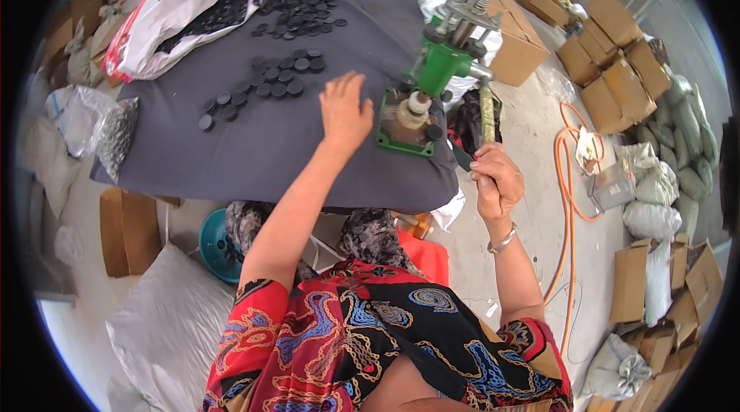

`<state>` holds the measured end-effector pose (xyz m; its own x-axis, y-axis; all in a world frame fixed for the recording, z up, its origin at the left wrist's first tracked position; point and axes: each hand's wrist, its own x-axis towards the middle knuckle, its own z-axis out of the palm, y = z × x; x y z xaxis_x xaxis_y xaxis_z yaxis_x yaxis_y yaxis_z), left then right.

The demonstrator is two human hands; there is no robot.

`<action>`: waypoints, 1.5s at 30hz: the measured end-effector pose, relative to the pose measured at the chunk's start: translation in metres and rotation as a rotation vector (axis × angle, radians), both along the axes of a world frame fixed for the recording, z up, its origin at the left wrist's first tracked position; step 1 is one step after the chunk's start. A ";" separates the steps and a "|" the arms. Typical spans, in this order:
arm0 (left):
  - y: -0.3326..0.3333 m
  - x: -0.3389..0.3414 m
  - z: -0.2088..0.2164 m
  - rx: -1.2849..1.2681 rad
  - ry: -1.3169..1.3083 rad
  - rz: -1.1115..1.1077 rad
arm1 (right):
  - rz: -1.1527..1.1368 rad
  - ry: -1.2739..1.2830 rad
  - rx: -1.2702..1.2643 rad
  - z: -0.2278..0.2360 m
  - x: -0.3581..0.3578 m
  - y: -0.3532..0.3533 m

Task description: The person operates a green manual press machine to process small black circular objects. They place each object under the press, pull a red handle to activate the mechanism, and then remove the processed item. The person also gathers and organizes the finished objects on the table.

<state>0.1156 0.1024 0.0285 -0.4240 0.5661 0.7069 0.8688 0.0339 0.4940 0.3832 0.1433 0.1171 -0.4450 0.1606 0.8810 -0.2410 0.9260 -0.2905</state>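
Print on sack and cartons (524, 38): too small to read. White sack, red-trimmed (142, 38), upper left: black discs inside. Teal bowl (206, 248), lower left: dark pieces. Tabletop (208, 169): front edge across mid-frame, bare cloth below loose black caps (271, 74). Green press (443, 69), upper centre; white round piece (419, 104) on base. Left hand (347, 111): fingers apart, beside press. Right hand (499, 179): grip clamped on lever handle (487, 113).

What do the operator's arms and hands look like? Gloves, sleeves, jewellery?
Left hand and right hand ungloved, forearms bare. Short sleeves, multicoloured with red and swirling patterns. Silver-coloured bangle on the right wrist; none visible on the left.
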 end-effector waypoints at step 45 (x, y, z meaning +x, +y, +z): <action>0.044 0.053 0.004 -0.192 -0.334 -0.229 | 0.267 0.087 -0.585 0.123 -0.029 0.050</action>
